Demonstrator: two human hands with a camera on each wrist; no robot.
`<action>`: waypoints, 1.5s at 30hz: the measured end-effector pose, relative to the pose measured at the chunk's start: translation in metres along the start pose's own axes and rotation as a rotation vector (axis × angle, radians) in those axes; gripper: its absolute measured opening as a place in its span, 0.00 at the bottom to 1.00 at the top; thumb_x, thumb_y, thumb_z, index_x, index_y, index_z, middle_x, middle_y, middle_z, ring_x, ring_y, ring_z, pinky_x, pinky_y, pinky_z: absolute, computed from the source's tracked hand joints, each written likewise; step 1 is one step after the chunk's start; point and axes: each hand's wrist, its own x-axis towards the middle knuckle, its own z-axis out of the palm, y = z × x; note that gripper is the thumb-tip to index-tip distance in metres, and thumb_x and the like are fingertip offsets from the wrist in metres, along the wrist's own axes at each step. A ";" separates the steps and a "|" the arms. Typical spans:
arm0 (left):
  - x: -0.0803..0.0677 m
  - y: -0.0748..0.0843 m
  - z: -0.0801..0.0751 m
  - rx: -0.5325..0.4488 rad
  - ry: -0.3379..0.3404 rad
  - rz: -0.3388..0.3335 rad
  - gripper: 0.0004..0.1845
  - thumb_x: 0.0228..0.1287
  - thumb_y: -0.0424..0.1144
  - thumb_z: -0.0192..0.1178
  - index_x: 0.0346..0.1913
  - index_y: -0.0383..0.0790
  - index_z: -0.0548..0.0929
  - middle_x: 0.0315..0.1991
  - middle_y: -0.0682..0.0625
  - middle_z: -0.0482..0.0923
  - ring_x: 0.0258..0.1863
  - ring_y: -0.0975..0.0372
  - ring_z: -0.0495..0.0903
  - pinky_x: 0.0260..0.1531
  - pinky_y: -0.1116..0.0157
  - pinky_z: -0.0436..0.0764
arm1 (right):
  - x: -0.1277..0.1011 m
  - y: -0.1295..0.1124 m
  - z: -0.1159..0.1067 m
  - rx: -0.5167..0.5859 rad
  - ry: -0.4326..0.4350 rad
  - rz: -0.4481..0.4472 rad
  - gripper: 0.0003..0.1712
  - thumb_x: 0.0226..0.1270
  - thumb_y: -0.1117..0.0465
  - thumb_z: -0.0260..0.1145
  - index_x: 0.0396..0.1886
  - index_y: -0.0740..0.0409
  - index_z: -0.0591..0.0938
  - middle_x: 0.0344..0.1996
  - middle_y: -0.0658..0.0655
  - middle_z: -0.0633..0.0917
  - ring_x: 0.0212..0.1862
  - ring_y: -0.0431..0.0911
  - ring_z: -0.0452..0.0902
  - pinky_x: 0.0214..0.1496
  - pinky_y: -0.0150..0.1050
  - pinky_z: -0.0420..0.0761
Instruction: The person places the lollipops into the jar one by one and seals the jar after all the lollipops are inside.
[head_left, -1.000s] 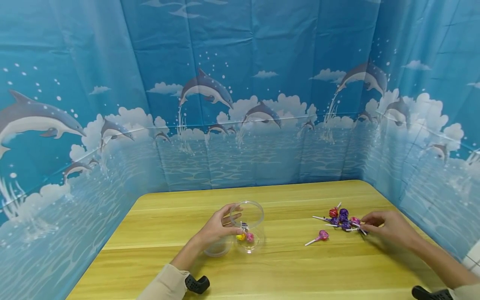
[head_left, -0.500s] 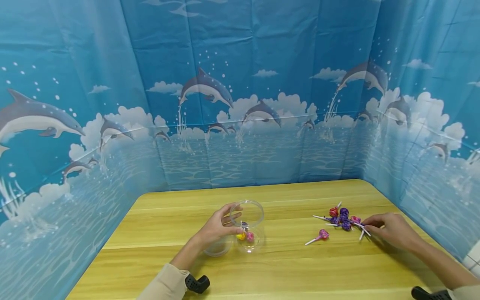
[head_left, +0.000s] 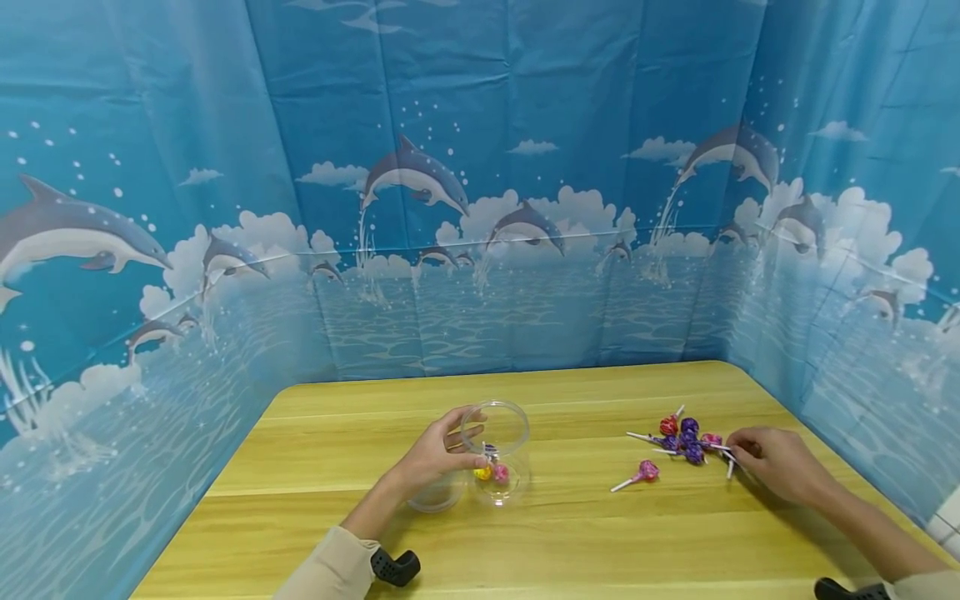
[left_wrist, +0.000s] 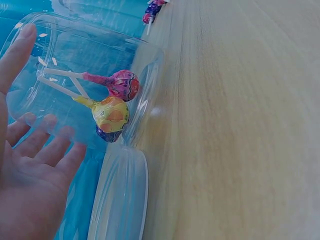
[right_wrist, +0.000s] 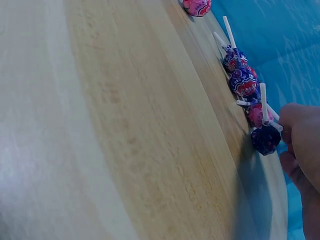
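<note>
A clear plastic jar (head_left: pixel 517 457) stands upright and uncovered, its wall between the thumb and fingers of my left hand (head_left: pixel 435 450). Inside it, a yellow lollipop (left_wrist: pixel 111 114), a pink lollipop (left_wrist: pixel 123 85) and a dark-wrapped lollipop (left_wrist: pixel 107 134) lie heads down, sticks toward the mouth. Over at the right, my right hand (head_left: pixel 783 467) pinches the stick of a dark lollipop (right_wrist: pixel 265 140) at the edge of a pile. The pile includes a red lollipop (head_left: pixel 668 426), a pink one and several purple lollipops (head_left: pixel 689 427). Fingers partly hide the pinched stick.
A clear round lid (head_left: pixel 435 502) lies against the jar's left side. Apart from the pile, one pink lollipop (head_left: pixel 648 471) rests on the wooden table (head_left: pixel 570 542). A blue dolphin-print curtain (head_left: pixel 525 317) surrounds the table's back and sides.
At the pile's right edge, my right fingers have shifted slightly and closed in on the sticks, which have moved a little. The left hand and jar have stayed in place.
</note>
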 end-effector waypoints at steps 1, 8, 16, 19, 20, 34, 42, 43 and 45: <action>0.000 0.000 0.000 0.002 0.000 -0.001 0.42 0.69 0.35 0.70 0.80 0.38 0.60 0.75 0.38 0.63 0.75 0.41 0.61 0.69 0.52 0.71 | 0.000 0.000 0.000 0.002 0.003 0.007 0.06 0.68 0.70 0.69 0.34 0.57 0.89 0.29 0.46 0.86 0.29 0.35 0.77 0.29 0.38 0.78; 0.000 -0.001 0.000 0.002 0.001 -0.006 0.41 0.70 0.33 0.69 0.80 0.39 0.60 0.75 0.38 0.63 0.75 0.41 0.61 0.69 0.51 0.70 | 0.001 -0.001 -0.001 0.021 0.095 -0.022 0.07 0.68 0.72 0.68 0.38 0.59 0.89 0.32 0.51 0.87 0.30 0.33 0.76 0.27 0.36 0.76; 0.001 0.000 0.000 0.003 0.010 -0.013 0.40 0.70 0.30 0.68 0.80 0.39 0.60 0.75 0.37 0.62 0.75 0.42 0.61 0.70 0.51 0.69 | 0.013 -0.004 -0.006 0.030 0.122 -0.107 0.07 0.67 0.75 0.68 0.36 0.61 0.88 0.29 0.49 0.86 0.27 0.30 0.71 0.25 0.35 0.74; 0.000 -0.001 -0.001 -0.010 0.005 -0.006 0.41 0.70 0.31 0.68 0.80 0.38 0.60 0.76 0.36 0.62 0.75 0.40 0.60 0.69 0.52 0.70 | 0.018 -0.007 -0.008 0.018 0.152 -0.151 0.09 0.65 0.76 0.69 0.36 0.59 0.88 0.29 0.48 0.86 0.28 0.30 0.72 0.25 0.35 0.74; 0.000 -0.002 -0.001 -0.014 0.002 0.000 0.41 0.70 0.31 0.68 0.80 0.37 0.59 0.75 0.36 0.62 0.75 0.38 0.59 0.69 0.52 0.71 | 0.019 -0.008 -0.009 0.018 0.158 -0.159 0.10 0.66 0.76 0.69 0.35 0.57 0.88 0.28 0.47 0.85 0.27 0.30 0.71 0.25 0.35 0.73; 0.000 -0.002 -0.001 -0.022 0.007 -0.010 0.41 0.69 0.33 0.70 0.80 0.38 0.60 0.75 0.36 0.62 0.75 0.38 0.59 0.70 0.51 0.69 | 0.041 -0.035 -0.024 0.066 0.135 -0.162 0.07 0.73 0.71 0.66 0.42 0.58 0.89 0.33 0.47 0.85 0.30 0.32 0.73 0.27 0.36 0.74; 0.000 -0.001 0.000 -0.018 0.005 -0.009 0.41 0.70 0.31 0.68 0.80 0.35 0.59 0.75 0.36 0.62 0.75 0.42 0.61 0.70 0.49 0.69 | 0.058 -0.055 -0.029 0.055 0.126 -0.213 0.08 0.73 0.71 0.66 0.39 0.55 0.88 0.30 0.40 0.81 0.31 0.35 0.75 0.29 0.37 0.77; 0.000 -0.001 0.000 -0.020 0.003 -0.008 0.41 0.71 0.31 0.67 0.80 0.34 0.58 0.75 0.36 0.62 0.75 0.43 0.62 0.70 0.49 0.68 | 0.060 -0.057 -0.030 0.055 0.123 -0.216 0.08 0.73 0.71 0.66 0.39 0.55 0.88 0.30 0.40 0.81 0.32 0.36 0.76 0.30 0.38 0.77; 0.000 -0.001 -0.001 -0.020 0.001 -0.008 0.41 0.71 0.30 0.67 0.81 0.34 0.57 0.76 0.36 0.62 0.75 0.44 0.62 0.70 0.48 0.68 | 0.066 -0.061 -0.031 0.061 0.113 -0.218 0.07 0.73 0.70 0.66 0.40 0.56 0.88 0.31 0.41 0.83 0.33 0.37 0.79 0.31 0.39 0.80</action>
